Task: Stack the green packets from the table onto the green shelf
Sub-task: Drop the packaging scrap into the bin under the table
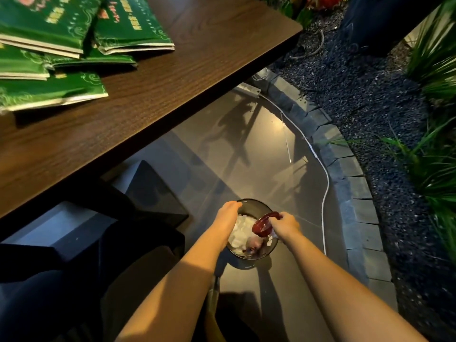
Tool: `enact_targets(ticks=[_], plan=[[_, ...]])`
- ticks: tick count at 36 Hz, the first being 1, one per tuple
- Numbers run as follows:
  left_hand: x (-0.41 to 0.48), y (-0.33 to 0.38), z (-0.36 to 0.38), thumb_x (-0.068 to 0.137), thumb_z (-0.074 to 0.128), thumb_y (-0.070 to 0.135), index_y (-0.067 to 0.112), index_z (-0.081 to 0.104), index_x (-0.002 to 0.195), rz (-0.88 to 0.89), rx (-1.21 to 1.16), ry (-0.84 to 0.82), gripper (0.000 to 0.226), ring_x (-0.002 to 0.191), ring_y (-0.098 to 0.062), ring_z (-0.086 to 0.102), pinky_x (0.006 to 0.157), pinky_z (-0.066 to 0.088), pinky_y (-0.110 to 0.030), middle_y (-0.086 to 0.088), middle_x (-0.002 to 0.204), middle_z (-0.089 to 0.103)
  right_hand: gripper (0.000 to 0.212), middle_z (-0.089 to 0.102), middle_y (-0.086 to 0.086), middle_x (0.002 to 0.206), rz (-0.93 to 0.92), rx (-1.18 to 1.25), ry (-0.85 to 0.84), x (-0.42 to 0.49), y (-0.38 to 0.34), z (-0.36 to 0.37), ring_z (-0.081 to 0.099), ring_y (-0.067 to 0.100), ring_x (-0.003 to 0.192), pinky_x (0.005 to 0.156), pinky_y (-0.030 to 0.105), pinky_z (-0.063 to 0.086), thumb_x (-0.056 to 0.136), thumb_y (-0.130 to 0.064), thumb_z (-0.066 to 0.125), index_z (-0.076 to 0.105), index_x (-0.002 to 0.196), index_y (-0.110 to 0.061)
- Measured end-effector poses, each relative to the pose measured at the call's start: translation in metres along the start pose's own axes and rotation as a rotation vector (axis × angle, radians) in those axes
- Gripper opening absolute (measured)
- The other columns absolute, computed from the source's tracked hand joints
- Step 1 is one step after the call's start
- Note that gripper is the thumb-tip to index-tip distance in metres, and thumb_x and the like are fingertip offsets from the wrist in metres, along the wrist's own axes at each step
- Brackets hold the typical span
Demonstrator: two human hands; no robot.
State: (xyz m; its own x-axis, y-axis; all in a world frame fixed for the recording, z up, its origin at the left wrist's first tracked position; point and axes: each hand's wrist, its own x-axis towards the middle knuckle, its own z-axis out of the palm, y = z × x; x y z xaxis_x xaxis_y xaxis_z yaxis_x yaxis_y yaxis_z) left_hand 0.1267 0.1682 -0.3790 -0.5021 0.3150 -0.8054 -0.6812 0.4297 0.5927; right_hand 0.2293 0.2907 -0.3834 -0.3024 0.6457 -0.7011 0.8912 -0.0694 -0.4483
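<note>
Packets (128, 28) cropped, right hand (286, 224) pinching red dish (262, 225)

Gold and pink printing is carried on the faces of the green packets (56, 33) lying on the table (187, 77). Rows of gold characters and a gold ornamental border can be distinguished on the packets. No single character, brand name or number can be read, because the print is blurred and is seen at a steep angle. No legible text, label or sign is found elsewhere in the head view.
</note>
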Motion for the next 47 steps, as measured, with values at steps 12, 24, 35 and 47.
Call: enact_targets(ticks=[12,24,35,47], plan=[[-0.060,0.025,-0.029,0.098,0.045,0.012,0.017,0.052,0.076,0.032,0.170,0.024,0.023,0.069,-0.007,0.044,0.060,0.036,-0.023,0.001,0.080,0.051,0.050,0.037,0.016,0.148,-0.061,0.068,-0.153,-0.006,-0.014,0.018,0.037,0.031,0.134,0.109,0.038,0.033,0.100,-0.028,0.038,0.036,0.143,-0.002],[-0.111,0.058,-0.061,0.098,0.049,0.027,0.020,0.059,0.099,0.101,0.205,-0.108,0.013,0.087,-0.012,0.060,0.071,0.042,-0.027,0.004,0.089,0.063,0.018,0.063,0.010,0.089,-0.285,0.147,-0.315,-0.045,-0.056,0.000,0.058,0.018,0.073,0.068,0.029,0.045,0.098,-0.019,0.048,0.062,0.101,-0.009],[-0.204,0.096,-0.115,0.102,0.044,0.017,0.005,0.058,0.118,0.458,0.592,-0.126,0.025,0.088,-0.006,0.059,0.070,0.049,-0.009,-0.007,0.109,0.060,0.018,0.061,0.005,0.084,-0.890,-0.198,-0.433,-0.171,-0.142,-0.047,0.055,-0.005,0.059,0.054,0.005,0.040,0.098,-0.009,0.047,0.063,0.104,-0.002],[-0.369,0.104,-0.188,0.100,0.049,0.028,0.024,0.055,0.124,0.778,0.970,-0.024,0.025,0.107,-0.005,0.055,0.099,0.041,-0.024,0.009,0.116,0.059,0.019,0.068,0.002,0.088,-1.365,-0.473,-0.497,-0.330,-0.196,-0.063,0.065,0.015,0.072,0.060,0.016,0.046,0.096,-0.025,0.052,0.068,0.098,-0.015]])
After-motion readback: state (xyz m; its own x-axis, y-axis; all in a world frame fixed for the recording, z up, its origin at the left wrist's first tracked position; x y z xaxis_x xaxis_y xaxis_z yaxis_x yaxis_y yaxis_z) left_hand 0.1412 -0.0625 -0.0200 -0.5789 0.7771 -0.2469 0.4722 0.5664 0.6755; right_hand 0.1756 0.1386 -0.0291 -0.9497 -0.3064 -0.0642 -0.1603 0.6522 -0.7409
